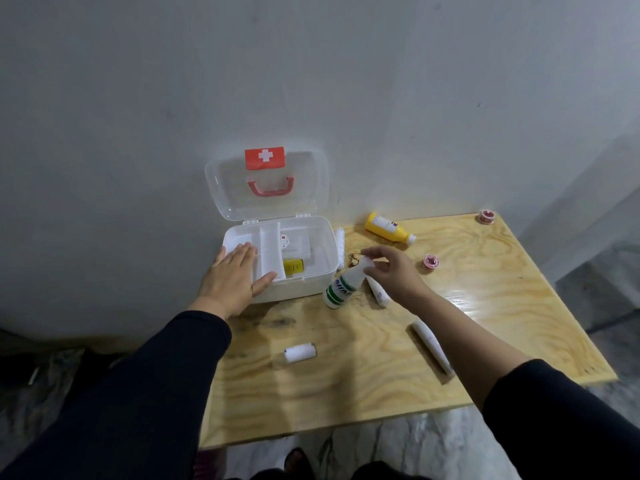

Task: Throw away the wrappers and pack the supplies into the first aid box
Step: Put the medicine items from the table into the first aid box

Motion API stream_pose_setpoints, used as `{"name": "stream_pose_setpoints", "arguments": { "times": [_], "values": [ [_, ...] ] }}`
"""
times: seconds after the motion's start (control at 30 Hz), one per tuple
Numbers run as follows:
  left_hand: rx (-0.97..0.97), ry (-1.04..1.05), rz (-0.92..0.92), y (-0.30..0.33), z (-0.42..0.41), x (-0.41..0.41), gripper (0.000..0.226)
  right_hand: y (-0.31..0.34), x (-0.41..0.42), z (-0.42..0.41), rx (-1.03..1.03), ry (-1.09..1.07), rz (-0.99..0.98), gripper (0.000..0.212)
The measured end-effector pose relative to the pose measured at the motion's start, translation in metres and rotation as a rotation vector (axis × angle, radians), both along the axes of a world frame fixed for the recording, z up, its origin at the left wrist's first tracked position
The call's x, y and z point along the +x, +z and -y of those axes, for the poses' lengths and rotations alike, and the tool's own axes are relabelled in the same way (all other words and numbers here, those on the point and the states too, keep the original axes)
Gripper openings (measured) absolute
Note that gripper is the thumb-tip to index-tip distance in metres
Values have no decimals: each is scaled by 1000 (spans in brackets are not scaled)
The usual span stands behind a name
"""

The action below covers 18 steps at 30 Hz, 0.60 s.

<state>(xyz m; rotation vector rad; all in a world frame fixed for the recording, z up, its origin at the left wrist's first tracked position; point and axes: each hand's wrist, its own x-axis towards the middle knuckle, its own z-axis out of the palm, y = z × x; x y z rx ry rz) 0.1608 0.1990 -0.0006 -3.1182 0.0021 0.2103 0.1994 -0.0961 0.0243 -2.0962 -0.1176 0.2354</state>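
Observation:
The white first aid box (313,271) stands open at the table's back left, its clear lid (266,183) with a red cross leaning on the wall. A small yellow box (293,266) lies inside. My left hand (232,277) rests flat on the box's left front corner. My right hand (389,271) pinches the top of a white bottle with green stripes (341,289), which stands tilted just right of the box. A yellow bottle (388,228) lies behind. White rolls lie at the front (300,353), beside my right wrist (379,293), and under my right forearm (433,348).
Two small pink tape rolls sit on the wooden table (485,306): one mid-right (431,261), one at the far right corner (487,216). Another white roll (340,244) lies against the box's right side. The wall is directly behind the box. The floor lies below the table's front edge.

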Motion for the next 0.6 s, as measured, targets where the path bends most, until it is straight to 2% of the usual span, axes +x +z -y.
{"name": "stream_pose_setpoints", "arguments": {
  "times": [0.1,0.23,0.37,0.6],
  "values": [
    [-16,-1,7,1,0,0,80,10,0,-6,69,-104,27,28],
    [-18,-1,5,4,2,0,79,35,10,-5,-26,-133,192,24],
    [-19,-5,26,4,3,-2,80,75,26,-8,-5,-155,342,21],
    [-33,-20,69,5,3,-1,73,84,38,-47,12,-102,383,22]
  ]
}}
